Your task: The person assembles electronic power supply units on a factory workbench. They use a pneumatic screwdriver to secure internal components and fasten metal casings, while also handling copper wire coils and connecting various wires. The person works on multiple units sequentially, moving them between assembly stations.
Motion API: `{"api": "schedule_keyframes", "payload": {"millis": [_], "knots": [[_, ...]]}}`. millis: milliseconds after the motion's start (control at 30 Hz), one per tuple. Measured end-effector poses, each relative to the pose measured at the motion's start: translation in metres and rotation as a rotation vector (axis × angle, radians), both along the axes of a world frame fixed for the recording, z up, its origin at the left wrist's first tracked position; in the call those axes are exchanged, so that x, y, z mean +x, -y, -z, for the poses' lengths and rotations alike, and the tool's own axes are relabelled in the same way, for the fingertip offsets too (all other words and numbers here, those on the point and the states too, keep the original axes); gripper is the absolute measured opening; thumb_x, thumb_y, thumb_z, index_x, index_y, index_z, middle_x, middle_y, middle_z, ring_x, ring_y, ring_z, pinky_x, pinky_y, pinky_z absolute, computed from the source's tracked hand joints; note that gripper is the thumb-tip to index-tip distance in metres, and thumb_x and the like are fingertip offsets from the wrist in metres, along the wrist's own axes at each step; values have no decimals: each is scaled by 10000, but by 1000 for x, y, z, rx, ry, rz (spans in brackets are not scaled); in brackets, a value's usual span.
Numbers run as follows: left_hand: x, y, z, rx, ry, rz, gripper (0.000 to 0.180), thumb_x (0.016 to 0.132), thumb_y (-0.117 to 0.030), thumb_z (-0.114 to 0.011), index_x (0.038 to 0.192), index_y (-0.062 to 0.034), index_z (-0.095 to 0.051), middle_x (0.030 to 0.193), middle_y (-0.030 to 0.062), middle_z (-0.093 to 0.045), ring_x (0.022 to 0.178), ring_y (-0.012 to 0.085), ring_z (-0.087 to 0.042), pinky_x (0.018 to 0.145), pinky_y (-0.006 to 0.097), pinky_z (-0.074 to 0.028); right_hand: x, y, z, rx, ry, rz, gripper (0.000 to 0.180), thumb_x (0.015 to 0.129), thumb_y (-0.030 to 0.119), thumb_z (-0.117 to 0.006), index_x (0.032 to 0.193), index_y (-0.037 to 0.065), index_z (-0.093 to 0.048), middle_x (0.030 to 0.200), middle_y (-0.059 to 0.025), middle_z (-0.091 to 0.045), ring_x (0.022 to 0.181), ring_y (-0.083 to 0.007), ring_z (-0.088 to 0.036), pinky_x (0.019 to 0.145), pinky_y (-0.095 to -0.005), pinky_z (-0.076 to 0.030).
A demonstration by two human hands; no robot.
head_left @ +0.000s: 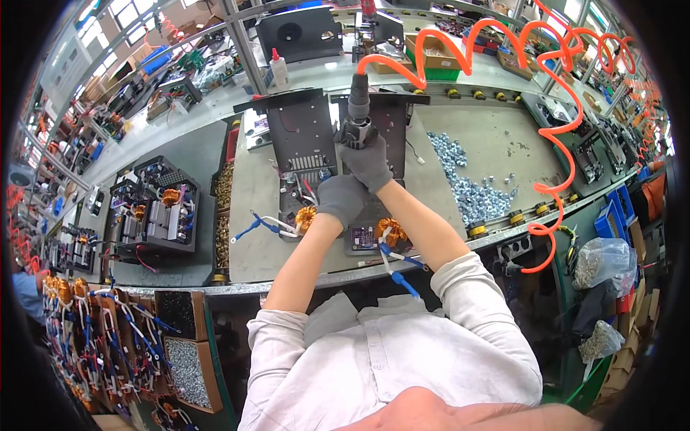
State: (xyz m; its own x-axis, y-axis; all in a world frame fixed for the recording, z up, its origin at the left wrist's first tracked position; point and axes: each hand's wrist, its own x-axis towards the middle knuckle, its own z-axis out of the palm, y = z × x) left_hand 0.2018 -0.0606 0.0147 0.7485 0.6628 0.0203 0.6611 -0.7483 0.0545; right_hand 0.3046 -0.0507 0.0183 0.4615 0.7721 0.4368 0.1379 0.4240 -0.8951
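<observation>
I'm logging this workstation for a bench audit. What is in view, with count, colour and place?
Pneumatic screwdriver: one, dark grey, upright over the bench centre.
Coiled air hose: one, orange, from the tool's top out to the right.
Black panels: two, side by side under the tool.
Copper coils: two, orange, on the boards near the bench edge.
Loose screws: a pile, silver, right of the panels.
Glue bottle: one, white, far side.
Left hand: grey glove, on the assembly.
Right hand: grey glove, gripping the tool.
</observation>
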Motion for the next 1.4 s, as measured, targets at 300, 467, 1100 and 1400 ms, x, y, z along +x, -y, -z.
{"api": "schedule_keyframes", "payload": {"millis": [300, 467, 1100, 1400], "knots": [[1, -3, 10, 65, 70, -50, 197, 867, -245, -527, 836, -145, -694, 816, 99, -702, 751, 305, -687, 606, 433, -533, 0, -11, 3, 55, -77, -62, 299, 687, 17, -675, 968, 31, -572, 785, 12, -613, 677, -54, -552, 641, -241, -498], [-28, 6, -9, -176, 371, -102, 271, 866, -366, -559, 960, -150, -691, 854, 137, -689, 837, 329, -665, 720, 412, -507, 16, -16, 7, -40, 6, -105, 294, 681, 13, -679, 958, 28, -582, 792, 17, -613, 668, -56, -548, 619, -244, -493], [-128, 5, 10, 25, 142, -64, 521, 679, -281, -717, 1147, -147, -529, 957, 108, -624, 881, 285, -626, 755, 409, -446, -46, -79, 3, -102, 10, 114, 211, 694, 83, -685, 885, 68, -597, 704, 18, -618, 622, -66, -560, 580, -275, -478], [-146, 32, -7, -125, 210, 97, 487, 694, -383, -717, 1105, -145, -609, 915, 108, -647, 826, 307, -639, 725, 428, -488, -38, -30, 1, -212, 27, -46, 186, 681, 54, -704, 843, 46, -613, 722, -1, -618, 623, -86, -574, 574, -267, -487]]}}
